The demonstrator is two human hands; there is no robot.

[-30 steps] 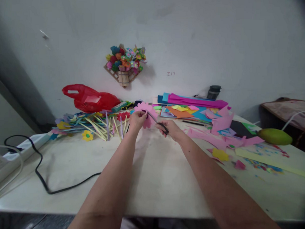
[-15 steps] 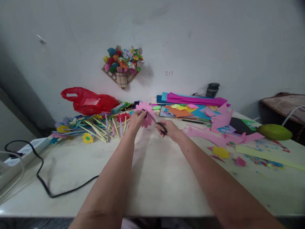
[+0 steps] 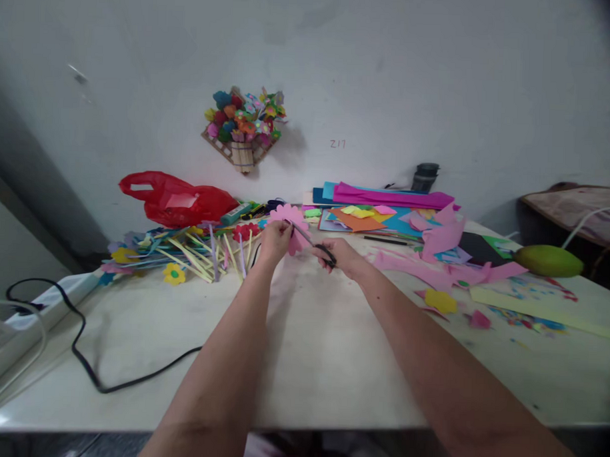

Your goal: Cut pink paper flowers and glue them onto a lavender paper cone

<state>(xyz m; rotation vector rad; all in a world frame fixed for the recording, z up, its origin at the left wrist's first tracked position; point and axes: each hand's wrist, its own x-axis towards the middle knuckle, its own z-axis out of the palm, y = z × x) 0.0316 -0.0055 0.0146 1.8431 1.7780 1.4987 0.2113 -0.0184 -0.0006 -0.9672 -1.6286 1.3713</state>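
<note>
My left hand (image 3: 276,239) is closed on the near left edge of a pink paper flower (image 3: 295,241) with scalloped petals, held up above the table. A pair of black-handled scissors (image 3: 327,256) is gripped in my right hand (image 3: 338,255). Their blades point up and left across the face of the flower, the tips close to my left fingers. Whether the blades are cutting into the paper cannot be made out. Left of my left hand lie pale paper strips (image 3: 191,258) and a red paper flower (image 3: 245,232).
A red plastic bag (image 3: 178,201) lies at the back left, a power strip (image 3: 57,306) with a black cable (image 3: 87,367) at the left. Coloured sheets (image 3: 385,221), pink scraps (image 3: 438,270) and a green mango-like fruit (image 3: 548,261) are on the right. A flower basket (image 3: 243,130) hangs on the wall.
Both hands stay nearly in place with the flower and scissors. The flower's visible outline has shifted slightly against my left hand, and the view has moved a little.
</note>
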